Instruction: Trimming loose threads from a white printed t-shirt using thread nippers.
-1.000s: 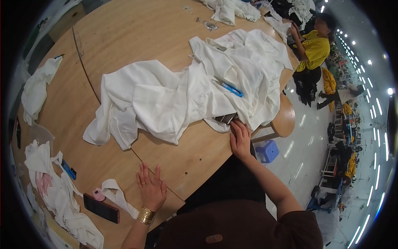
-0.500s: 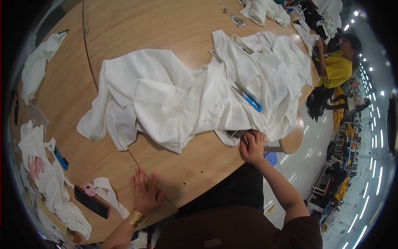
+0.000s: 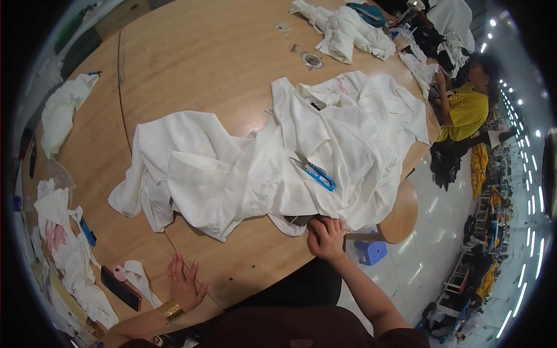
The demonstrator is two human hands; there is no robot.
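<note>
A large white garment lies crumpled across the wooden table. Thread snips with blue handles rest on its folds, untouched. My right hand is at the table's near edge, its fingers bent and close together over the garment's hem. Next to its thumb, a dark flat thing shows partly from under the cloth; I cannot make out its kind. My left hand lies on the bare wood left of the garment, fingers spread, holding nothing. A gold bracelet circles that wrist.
A phone, a white strip, a blue-handled tool and white cloth pieces lie at left. More white cloth is heaped at far right. A person in yellow works beyond. A round wooden stool stands at right.
The whole view has shifted, so the table and garment appear lower and more of the far side shows. Both hands keep their places on the table; the snips stay on the cloth.
</note>
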